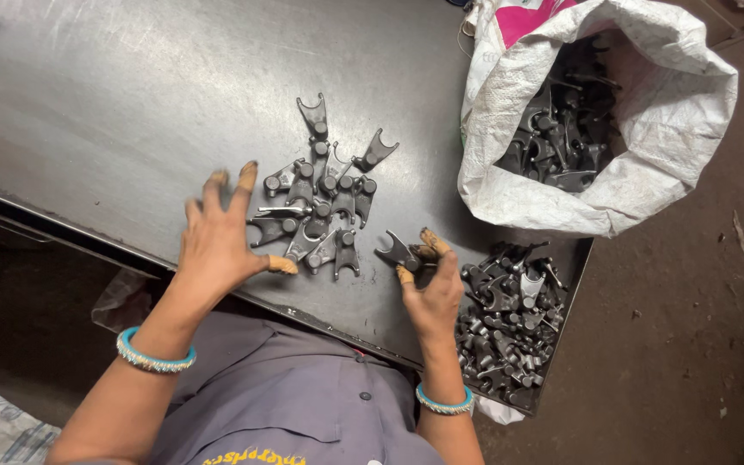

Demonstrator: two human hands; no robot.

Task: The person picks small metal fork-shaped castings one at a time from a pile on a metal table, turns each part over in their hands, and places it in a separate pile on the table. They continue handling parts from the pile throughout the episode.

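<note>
The left hand [217, 237] lies spread and open on the dark metal table [114, 103], palm down, fingers fanned toward the far side and holding nothing; its thumb points right and just touches the near-left edge of a cluster of forked metal parts [320, 202]. That cluster sits in the middle of the table, the dark grey pieces laid close together, some overlapping, with 2 lying a little apart at its far end. Just right of the cluster, the right hand [430, 288] pinches 1 forked part [395, 251] between thumb and fingertips, the fork's prongs pointing left, low over the table surface. Right of that hand, at the near-right corner of the table, lies a loose heap of similar parts [505, 331]. Farther away on the right stands an open white woven sack [647, 129], its mouth rolled back, holding more of the same dark pieces.
</note>
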